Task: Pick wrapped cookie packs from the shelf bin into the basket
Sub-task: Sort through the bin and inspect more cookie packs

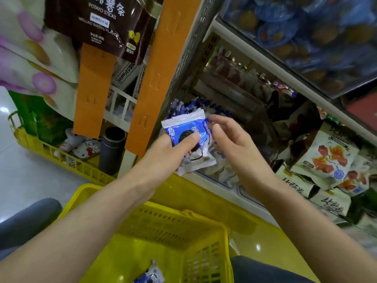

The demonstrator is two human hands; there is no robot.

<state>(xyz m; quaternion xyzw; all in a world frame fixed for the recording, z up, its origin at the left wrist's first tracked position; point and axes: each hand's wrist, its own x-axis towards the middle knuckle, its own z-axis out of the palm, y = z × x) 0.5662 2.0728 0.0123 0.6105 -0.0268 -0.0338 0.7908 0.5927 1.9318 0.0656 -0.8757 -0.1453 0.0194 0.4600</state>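
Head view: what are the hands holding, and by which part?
The left hand grips cookie packs, thumb pressed on the top pack's face. The right hand is at the pack's right edge; whether it pinches cannot be told.

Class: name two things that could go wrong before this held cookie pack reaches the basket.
1. The left hand pins the cookie pack mainly by its thumb, seemingly with another beneath; one could slip out.
2. The pack is above the shelf bin, not the basket; released early, it would likely miss.

Left hand [168, 149] holds cookie pack [180, 124] over shelf bin [216, 181]; right hand [231, 142] relaxed beside
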